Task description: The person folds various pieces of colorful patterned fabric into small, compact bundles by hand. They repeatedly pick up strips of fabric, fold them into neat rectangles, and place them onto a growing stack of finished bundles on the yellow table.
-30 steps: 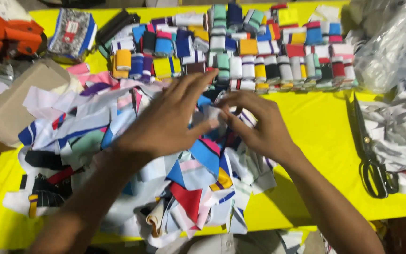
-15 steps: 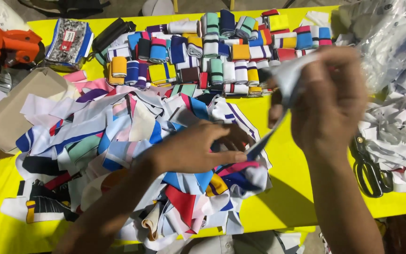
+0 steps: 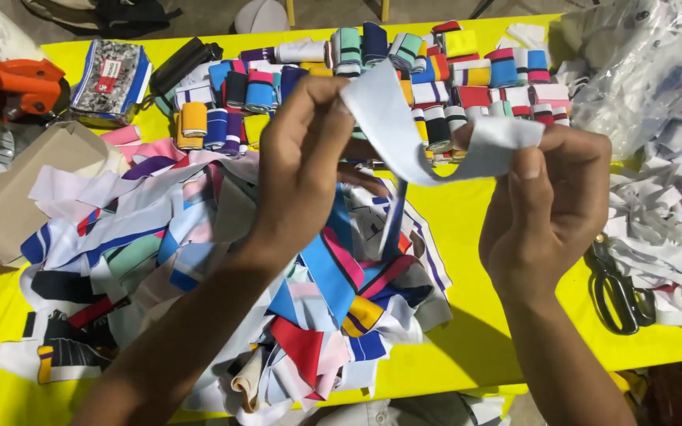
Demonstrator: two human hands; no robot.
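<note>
My left hand (image 3: 303, 158) and my right hand (image 3: 550, 201) are raised above the yellow table (image 3: 467, 347), both gripping one white fabric strip (image 3: 404, 130) that stretches between them. The left fingers pinch its upper end, and the right thumb and fingers pinch the other end. A dark blue edge of the strip hangs down between the hands. Below them lies a loose pile of coloured fabric strips (image 3: 222, 268) in white, blue, red, pink and black.
Rows of rolled fabric strips (image 3: 404, 67) lie at the back. Black scissors (image 3: 617, 288) rest at the right beside a heap of white scraps (image 3: 665, 229) and a clear plastic bag (image 3: 649, 55). A cardboard box (image 3: 17, 189), an orange tool (image 3: 5, 83) and a patterned pouch (image 3: 112, 79) are left.
Both hands rose from the pile. The left hand left the heap and took hold of the white strip, which is now spread between the two hands.
</note>
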